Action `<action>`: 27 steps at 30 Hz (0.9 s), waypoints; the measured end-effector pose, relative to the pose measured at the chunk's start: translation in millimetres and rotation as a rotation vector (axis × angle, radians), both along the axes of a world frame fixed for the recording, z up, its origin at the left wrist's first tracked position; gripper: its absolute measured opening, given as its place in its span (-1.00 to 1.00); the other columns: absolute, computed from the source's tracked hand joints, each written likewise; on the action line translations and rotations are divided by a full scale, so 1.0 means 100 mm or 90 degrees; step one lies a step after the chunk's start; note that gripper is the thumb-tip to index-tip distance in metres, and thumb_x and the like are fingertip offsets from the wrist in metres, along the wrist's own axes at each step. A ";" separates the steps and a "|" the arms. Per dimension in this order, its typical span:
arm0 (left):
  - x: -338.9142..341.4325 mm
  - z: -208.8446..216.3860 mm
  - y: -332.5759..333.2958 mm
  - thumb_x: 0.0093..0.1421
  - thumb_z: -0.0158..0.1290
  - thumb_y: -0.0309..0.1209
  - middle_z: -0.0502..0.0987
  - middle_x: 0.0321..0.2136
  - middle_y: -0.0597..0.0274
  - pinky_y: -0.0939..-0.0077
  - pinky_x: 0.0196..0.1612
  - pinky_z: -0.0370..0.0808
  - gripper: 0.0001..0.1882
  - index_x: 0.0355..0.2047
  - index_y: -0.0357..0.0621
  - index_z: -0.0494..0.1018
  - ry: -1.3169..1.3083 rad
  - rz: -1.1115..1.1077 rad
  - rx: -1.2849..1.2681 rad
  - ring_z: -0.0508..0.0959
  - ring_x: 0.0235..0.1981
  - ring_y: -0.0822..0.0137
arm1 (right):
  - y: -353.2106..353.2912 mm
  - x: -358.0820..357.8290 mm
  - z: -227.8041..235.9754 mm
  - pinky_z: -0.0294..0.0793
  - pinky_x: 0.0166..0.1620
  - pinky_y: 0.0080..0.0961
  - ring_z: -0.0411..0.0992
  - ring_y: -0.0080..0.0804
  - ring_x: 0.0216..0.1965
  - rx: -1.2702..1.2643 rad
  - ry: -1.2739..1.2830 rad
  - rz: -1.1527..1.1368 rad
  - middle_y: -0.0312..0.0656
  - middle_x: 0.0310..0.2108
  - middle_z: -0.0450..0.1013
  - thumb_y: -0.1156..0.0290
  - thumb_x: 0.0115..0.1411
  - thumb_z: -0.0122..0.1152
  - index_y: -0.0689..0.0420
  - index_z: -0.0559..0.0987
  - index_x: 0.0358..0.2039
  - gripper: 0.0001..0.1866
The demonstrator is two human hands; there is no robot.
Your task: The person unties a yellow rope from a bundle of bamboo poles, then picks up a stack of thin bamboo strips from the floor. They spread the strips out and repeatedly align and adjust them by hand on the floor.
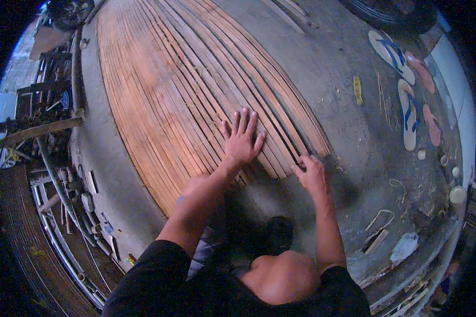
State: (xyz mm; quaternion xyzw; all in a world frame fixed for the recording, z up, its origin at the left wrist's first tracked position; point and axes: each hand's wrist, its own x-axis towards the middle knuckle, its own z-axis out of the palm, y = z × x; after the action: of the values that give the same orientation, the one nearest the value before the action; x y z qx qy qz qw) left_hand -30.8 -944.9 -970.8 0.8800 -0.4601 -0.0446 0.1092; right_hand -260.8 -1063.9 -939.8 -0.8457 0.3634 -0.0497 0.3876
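Observation:
A wide mat of long thin bamboo strips (164,90) lies side by side on a concrete floor, running away from me. My left hand (241,138) rests flat on the strips near their close ends, fingers spread. My right hand (312,174) is at the right corner of the strip ends, fingertips pinching or pressing the end of the outermost strips. My knees show below, between my forearms.
Two pairs of flip-flops (407,111) lie on the concrete (349,132) at the right. Scraps of bamboo and a crumpled bag (404,247) sit near the lower right. Pipes, tools and clutter (53,158) line the left edge. More loose strips (288,13) lie at the top.

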 end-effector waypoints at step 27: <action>0.03 0.07 -0.20 0.35 -0.19 0.19 0.24 0.29 -0.03 -0.31 0.35 -0.12 -0.29 0.44 0.28 0.13 -0.010 0.054 -0.010 0.20 0.32 -0.11 | -0.09 0.31 -0.03 0.45 -0.07 -0.02 0.45 0.18 -0.12 -0.079 0.010 0.037 0.13 -0.20 0.47 0.38 0.23 0.24 0.17 0.51 0.06 -0.61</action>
State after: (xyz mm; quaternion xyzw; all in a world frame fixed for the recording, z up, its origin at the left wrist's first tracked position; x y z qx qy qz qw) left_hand -27.3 -964.8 -963.6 0.8981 -0.4235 -0.0296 0.1145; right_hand -229.9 -1073.0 -942.4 -0.8785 0.3382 -0.0543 0.3330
